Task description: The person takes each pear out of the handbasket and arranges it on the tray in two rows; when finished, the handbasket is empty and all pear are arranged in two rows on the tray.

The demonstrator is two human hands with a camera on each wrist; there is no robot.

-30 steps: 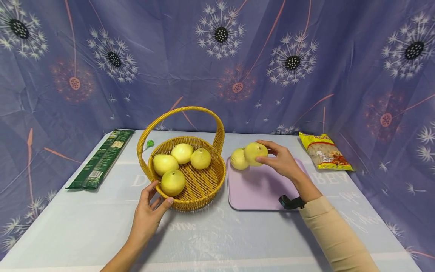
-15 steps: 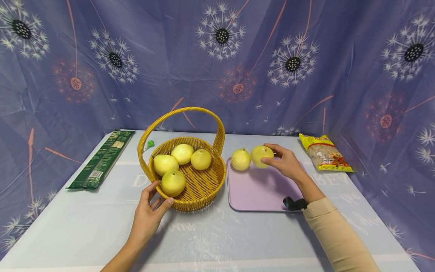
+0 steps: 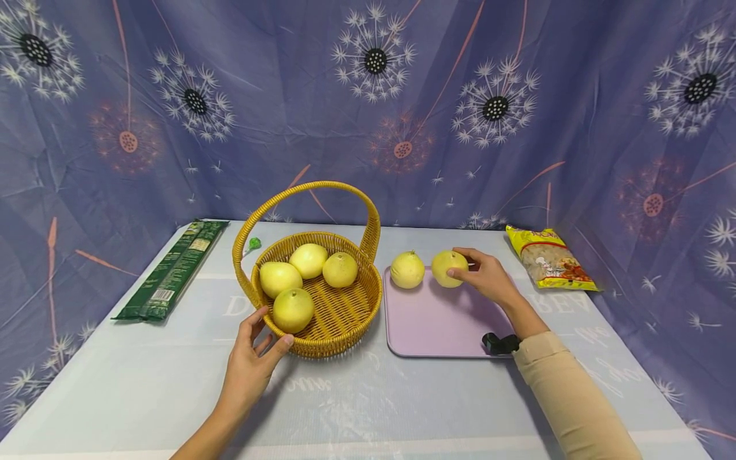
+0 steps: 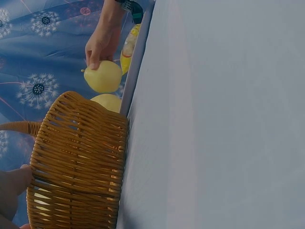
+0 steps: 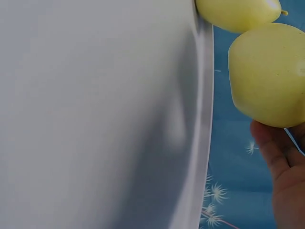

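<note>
Currently, the right grip (image 3: 487, 276) holds one fruit (image 3: 444, 268), the left grip (image 3: 251, 361) one basket (image 3: 329, 347) containing four.

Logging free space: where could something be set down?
Bare: table in front of the basket and tray; tray's near left. Crowded: the basket's left and back, with four fruits; the tray's far side, where the right hand grips one beside another.

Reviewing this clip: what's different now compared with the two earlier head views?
The right hand has carried its yellow fruit rightward and slightly toward the person, widening the gap from the other fruit on the lilac tray. Nothing was newly grasped or released. The left hand still holds the rim of the wicker basket; the four fruits inside stay put.
</note>
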